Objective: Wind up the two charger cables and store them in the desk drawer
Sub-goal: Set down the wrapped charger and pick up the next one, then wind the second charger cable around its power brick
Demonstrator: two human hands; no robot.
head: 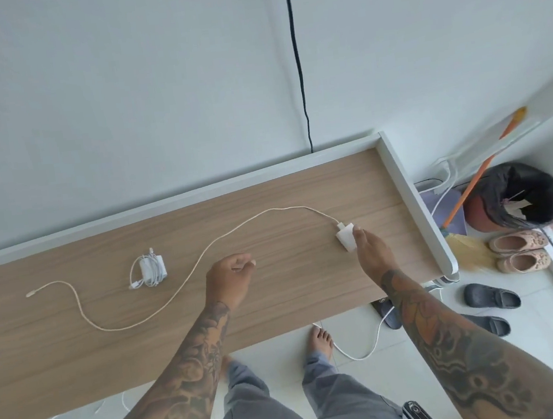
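desk, two chargers, both hands over top

desk [312, 294]: wood-grain top, pale raised rim at back and right.
wound charger [149, 268]: white, cable coiled around the brick, lay left of centre, apart from both hands.
loose cable [187, 281]: pale, ran in an s-curve from its free tip at far left to the plug [346, 238] near the right end.
right hand [371, 250]: fingertips touched the plug; a closed grip could not be told.
left hand [230, 278]: hovered above the cable's middle, fingers loosely curled, holding nothing.
drawer: not seen.
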